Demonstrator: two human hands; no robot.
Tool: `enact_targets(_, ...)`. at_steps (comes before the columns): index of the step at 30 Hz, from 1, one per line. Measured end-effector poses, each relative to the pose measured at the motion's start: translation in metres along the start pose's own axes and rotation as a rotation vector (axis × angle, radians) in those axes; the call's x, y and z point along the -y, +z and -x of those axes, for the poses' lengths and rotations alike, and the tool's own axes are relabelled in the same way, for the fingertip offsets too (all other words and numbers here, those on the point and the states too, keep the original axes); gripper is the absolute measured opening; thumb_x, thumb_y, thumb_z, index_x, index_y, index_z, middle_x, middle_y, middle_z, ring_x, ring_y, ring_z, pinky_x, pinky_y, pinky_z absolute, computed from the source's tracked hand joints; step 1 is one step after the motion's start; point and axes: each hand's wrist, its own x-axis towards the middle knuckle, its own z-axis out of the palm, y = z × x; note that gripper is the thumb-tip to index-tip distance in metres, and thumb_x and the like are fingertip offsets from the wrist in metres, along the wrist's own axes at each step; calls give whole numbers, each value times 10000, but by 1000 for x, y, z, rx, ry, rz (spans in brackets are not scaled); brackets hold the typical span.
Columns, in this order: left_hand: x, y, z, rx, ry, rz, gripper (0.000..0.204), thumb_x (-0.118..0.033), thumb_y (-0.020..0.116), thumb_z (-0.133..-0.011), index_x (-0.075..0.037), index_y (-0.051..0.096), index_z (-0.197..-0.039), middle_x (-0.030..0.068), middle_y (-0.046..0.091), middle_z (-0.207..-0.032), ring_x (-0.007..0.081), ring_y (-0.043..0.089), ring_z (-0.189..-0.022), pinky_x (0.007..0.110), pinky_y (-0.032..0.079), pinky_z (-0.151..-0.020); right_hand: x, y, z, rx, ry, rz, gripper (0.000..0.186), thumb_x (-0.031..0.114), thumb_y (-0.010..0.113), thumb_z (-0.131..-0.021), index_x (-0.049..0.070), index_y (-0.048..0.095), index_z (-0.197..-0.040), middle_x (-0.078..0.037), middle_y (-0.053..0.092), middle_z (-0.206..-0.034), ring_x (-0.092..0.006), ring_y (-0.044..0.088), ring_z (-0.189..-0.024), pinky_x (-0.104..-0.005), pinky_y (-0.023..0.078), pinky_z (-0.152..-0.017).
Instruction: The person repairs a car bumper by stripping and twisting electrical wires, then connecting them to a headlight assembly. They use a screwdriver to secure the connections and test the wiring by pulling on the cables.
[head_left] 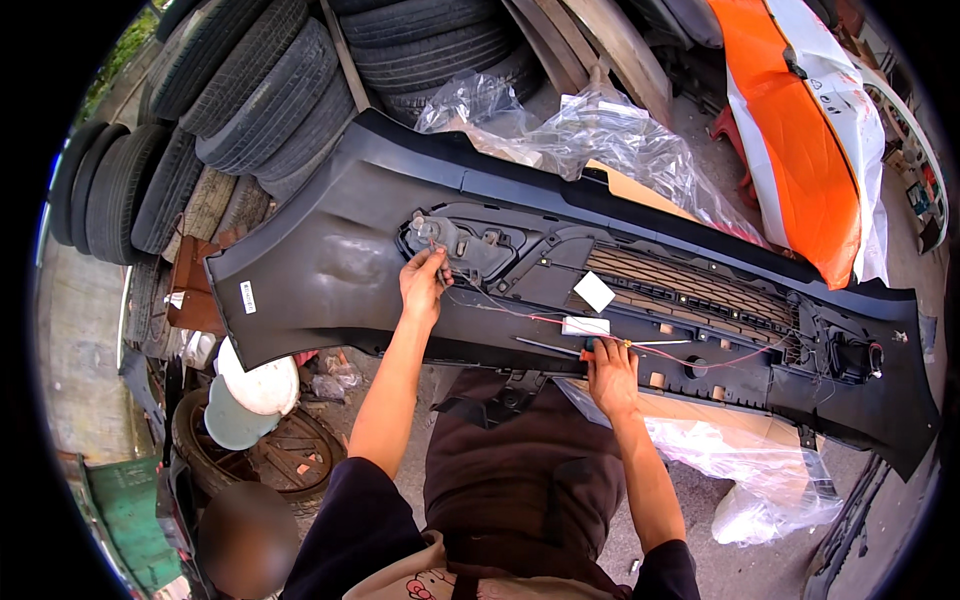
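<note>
A black plastic car bumper (pixel 350 270) lies inner side up across the view, with a mesh grille, thin wires and small white rectangles on it. My left hand (pixel 425 280) pinches a thin wire at the grey lamp housing (pixel 452 245) in the bumper's left opening. My right hand (pixel 612 370) is closed around an orange-red handled screwdriver (pixel 587 353) on the bumper's lower middle, below a white rectangle (pixel 586 326). A thin red wire (pixel 700 355) runs beside it toward the right lamp opening.
Stacked tyres (pixel 270 90) stand at upper left. Clear plastic wrap (pixel 610 150) lies behind the bumper, beside an orange-and-white wrapped panel (pixel 800 140). Below are more plastic sheeting (pixel 760 500), white lids (pixel 260 375) and a wheel (pixel 305 450). A person's blurred head (pixel 247 535) is at lower left.
</note>
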Motion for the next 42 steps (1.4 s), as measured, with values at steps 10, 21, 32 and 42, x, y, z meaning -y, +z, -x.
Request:
enact_targets(10, 5, 2, 1, -28, 81, -74, 114, -125, 637, -898, -20, 614, -934, 19, 592, -742, 103, 570, -620, 241, 468, -526, 35, -32, -10, 48, -106, -15, 193, 165, 592, -851, 36, 596, -995, -112, 613, -958, -286, 579, -914, -428, 441, -817)
enact_targets(21, 6, 0, 10, -6, 120, -117, 104, -25, 618, -881, 16, 607, -976, 56, 661, -842, 89, 596, -664, 225, 484, -561, 172, -54, -155, -29, -207, -520, 167, 131, 626, -849, 45, 608, -991, -111, 579, -880, -323, 604, -830, -414, 500, -691)
enact_targets(32, -7, -7, 5, 46, 53, -345, 65, 24, 598, -884, 42, 617, -944, 38, 645, -782, 73, 597, -671, 219, 491, -603, 187, -34, -211, 119, -363, -535, 182, 94, 639, -843, 31, 606, -1010, -119, 591, -948, -339, 619, -826, -400, 512, -704)
enact_targets(42, -1, -12, 2, 33, 86, -295, 53, 9, 613, -871, 45, 607, -908, 38, 629, -737, 67, 581, -649, 230, 486, -587, 182, -36, -225, 151, -542, -439, 110, 78, 656, -805, 44, 608, -898, -95, 563, -819, -308, 586, -754, -399, 490, -637)
